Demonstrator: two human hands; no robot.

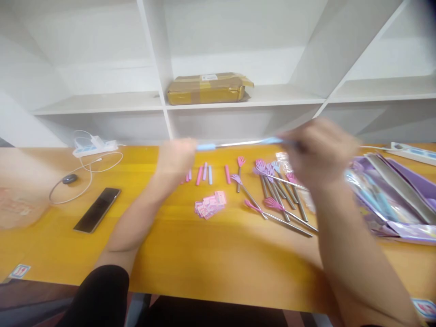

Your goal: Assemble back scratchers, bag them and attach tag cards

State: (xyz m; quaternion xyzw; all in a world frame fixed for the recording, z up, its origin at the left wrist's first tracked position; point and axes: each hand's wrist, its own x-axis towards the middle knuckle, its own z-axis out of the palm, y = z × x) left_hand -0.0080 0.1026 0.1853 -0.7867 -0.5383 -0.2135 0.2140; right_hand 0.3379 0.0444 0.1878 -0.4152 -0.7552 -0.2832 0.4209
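Observation:
A back scratcher (pixel 238 144) with a metal rod is stretched level between my two hands above the table. My left hand (pixel 177 159) is closed round its light blue handle. At the other end my right hand (pixel 316 147), smeared by motion, grips near the light blue head. Below lie several back scratchers (pixel 279 181) with pink, purple and blue claw heads and metal rods. Loose handle tubes (pixel 205 171) in pink, purple and blue lie left of them. In front of the tubes is a small pile of pink cards (pixel 209 205).
At the right stands a purple box (pixel 378 222) holding wrapped items. A phone (pixel 97 210), a cable (pixel 89 181) and a power strip (pixel 95 146) are on the left. A taped carton (pixel 207 88) sits on the white shelf (pixel 279 97) behind.

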